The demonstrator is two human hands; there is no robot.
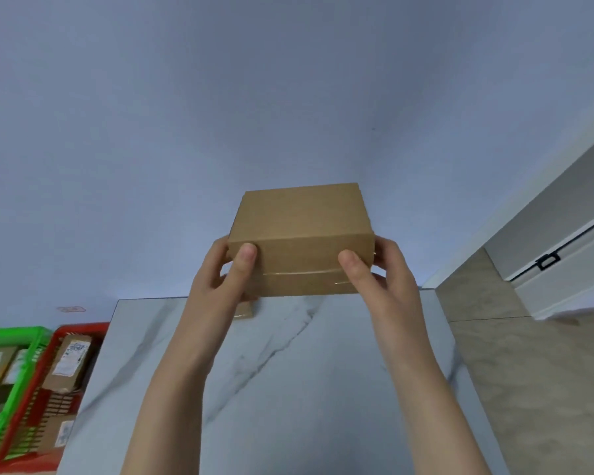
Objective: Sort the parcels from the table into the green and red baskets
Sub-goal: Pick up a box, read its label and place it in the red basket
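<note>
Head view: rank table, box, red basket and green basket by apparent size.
1. table
2. box, enlarged by nearness to the camera
3. red basket
4. green basket; both baskets are cropped, so unsure

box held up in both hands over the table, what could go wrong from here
1. The box is held only by its ends, between the left hand and right hand; a loose grip could drop it onto the table.
2. No label shows on its visible faces, so it might end up in the wrong one of the green basket and red basket.
</note>
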